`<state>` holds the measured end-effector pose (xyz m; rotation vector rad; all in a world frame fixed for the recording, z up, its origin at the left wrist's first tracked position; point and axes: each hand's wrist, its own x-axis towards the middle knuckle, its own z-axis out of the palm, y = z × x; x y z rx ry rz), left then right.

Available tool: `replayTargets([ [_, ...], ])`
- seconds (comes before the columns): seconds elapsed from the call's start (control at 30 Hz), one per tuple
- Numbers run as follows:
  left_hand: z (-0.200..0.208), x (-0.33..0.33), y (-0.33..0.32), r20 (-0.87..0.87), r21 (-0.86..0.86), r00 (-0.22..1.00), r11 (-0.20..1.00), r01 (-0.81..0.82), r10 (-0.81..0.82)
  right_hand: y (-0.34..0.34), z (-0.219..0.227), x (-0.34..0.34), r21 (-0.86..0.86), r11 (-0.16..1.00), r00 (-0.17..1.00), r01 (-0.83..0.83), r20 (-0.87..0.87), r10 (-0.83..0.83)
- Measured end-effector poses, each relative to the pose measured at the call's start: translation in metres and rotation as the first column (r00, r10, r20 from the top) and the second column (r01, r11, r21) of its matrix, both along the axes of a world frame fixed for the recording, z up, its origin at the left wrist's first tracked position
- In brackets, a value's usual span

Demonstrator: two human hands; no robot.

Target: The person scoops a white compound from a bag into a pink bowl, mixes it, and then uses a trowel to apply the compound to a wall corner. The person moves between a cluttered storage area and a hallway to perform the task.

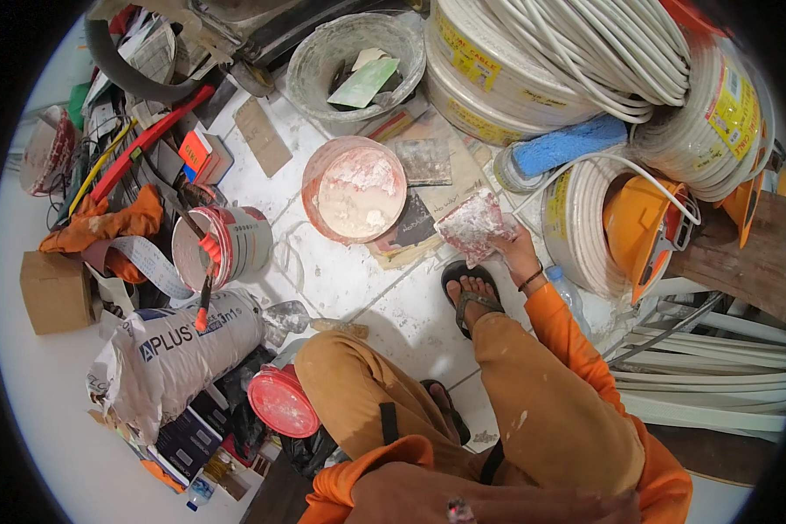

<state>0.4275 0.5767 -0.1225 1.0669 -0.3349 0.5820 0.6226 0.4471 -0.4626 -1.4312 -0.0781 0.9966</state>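
Observation:
In my right hand (517, 251), fingers closed round its edge, is a flat, squarish reddish piece (473, 225) thickly smeared with white plaster; its exact kind I cannot make out. To its left stands a round tub (310, 203) holding white and pinkish powder or paste, apart from the hand. Under and beside the tub lie worn cardboard sheets (399, 255) and a dusty grey square plate (424, 161). My left hand does not show; only the orange left sleeve (384, 456) appears at the lower edge.
A grey bucket (301, 74) with scraps stands behind the tub. Cable coils (515, 96), a blue roller (569, 146) and an orange hard hat (635, 223) crowd the right. A paint pail (251, 246), a white sack (192, 349) and a red-lidded bucket (283, 402) line the left.

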Motion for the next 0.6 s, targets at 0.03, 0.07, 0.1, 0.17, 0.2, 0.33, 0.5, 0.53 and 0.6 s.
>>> replayTargets([
  [0.03, -0.001, -0.001, 0.001, -0.001, -0.004, 1.000, 1.000, -0.016, 0.016, 0.004, 0.001, -0.001, 0.002, 1.000, 0.999, -0.024, 0.034, 0.024],
  [0.07, -0.003, -0.003, 0.001, -0.007, 0.000, 0.999, 0.999, -0.038, 0.038, 0.007, 0.001, -0.003, 0.004, 0.999, 0.997, -0.048, 0.066, 0.048],
  [0.1, -0.006, -0.004, 0.002, -0.015, -0.006, 0.998, 0.998, -0.068, 0.068, 0.008, 0.001, 0.000, -0.010, 0.998, 0.995, -0.055, 0.086, 0.055],
  [0.17, -0.018, -0.005, 0.006, -0.042, -0.011, 0.989, 0.990, -0.143, 0.142, 0.009, 0.000, 0.004, -0.037, 0.997, 0.990, -0.066, 0.126, 0.070],
  [0.2, -0.028, -0.009, 0.007, -0.108, -0.026, 0.964, 0.968, -0.248, 0.244, 0.007, 0.000, 0.006, 0.004, 1.000, 0.998, -0.031, 0.049, 0.031],
  [0.33, -0.120, 0.003, 0.008, -0.657, 0.043, 0.564, 0.771, -0.635, 0.501, 0.014, 0.020, -0.003, 0.132, 0.990, 0.982, 0.050, -0.189, -0.024],
  [0.5, -0.250, 0.052, -0.023, -0.967, -0.177, 0.253, 0.689, -0.703, 0.010, 0.038, 0.059, -0.027, 0.129, 0.991, 0.948, -0.017, -0.314, 0.057],
  [0.53, -0.258, 0.055, -0.022, -0.905, -0.371, 0.419, 0.614, -0.696, -0.072, 0.036, 0.053, -0.031, 0.141, 0.987, 0.952, -0.080, -0.281, 0.117],
  [0.6, -0.273, 0.050, -0.026, -0.809, -0.559, 0.572, 0.478, -0.677, -0.137, 0.030, 0.041, -0.026, -0.069, 0.956, 0.958, -0.286, -0.030, 0.284],
])
